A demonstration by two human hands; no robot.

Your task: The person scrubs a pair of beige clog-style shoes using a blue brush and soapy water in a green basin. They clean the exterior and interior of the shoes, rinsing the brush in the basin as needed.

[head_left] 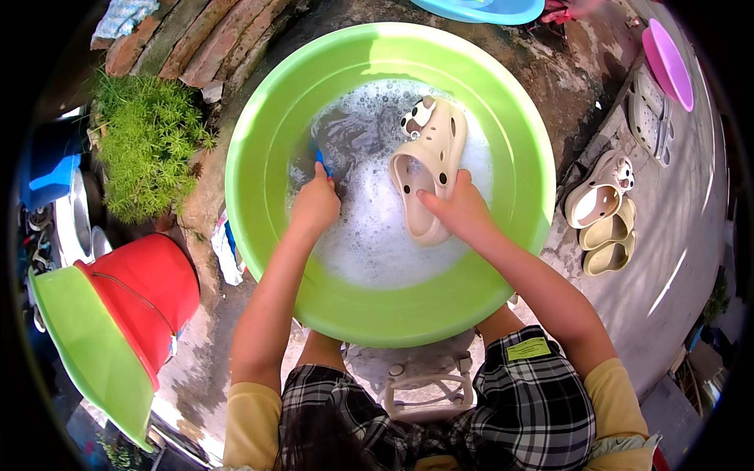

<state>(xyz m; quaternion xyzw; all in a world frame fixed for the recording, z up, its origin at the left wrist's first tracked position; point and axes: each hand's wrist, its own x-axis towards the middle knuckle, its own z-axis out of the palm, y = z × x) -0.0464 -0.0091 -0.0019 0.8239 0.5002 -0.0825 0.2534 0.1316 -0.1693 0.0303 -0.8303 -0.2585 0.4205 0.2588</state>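
In a large green basin [259, 102] of soapy water, my right hand [463, 207] grips a cream clog [449, 140] by the side of its heel opening. The clog lies at the suds with its toe pointing away from me, and a white and brown animal-like charm sits on its toe. On the basin's left side, my left hand [316, 206] is closed around a blue handle [323, 159]. The handle's far end dips into the water, so its kind is hidden. White foam [377, 204] covers much of the water.
To the right on the ground stand another cream clog [594, 206], a tan pair of shoes [609, 250], pale clogs [650, 118] and a pink basin [667, 64]. At left are a red bucket [161, 279], a green tub [86, 337] and a leafy plant [149, 145]. A blue basin [487, 9] sits beyond.
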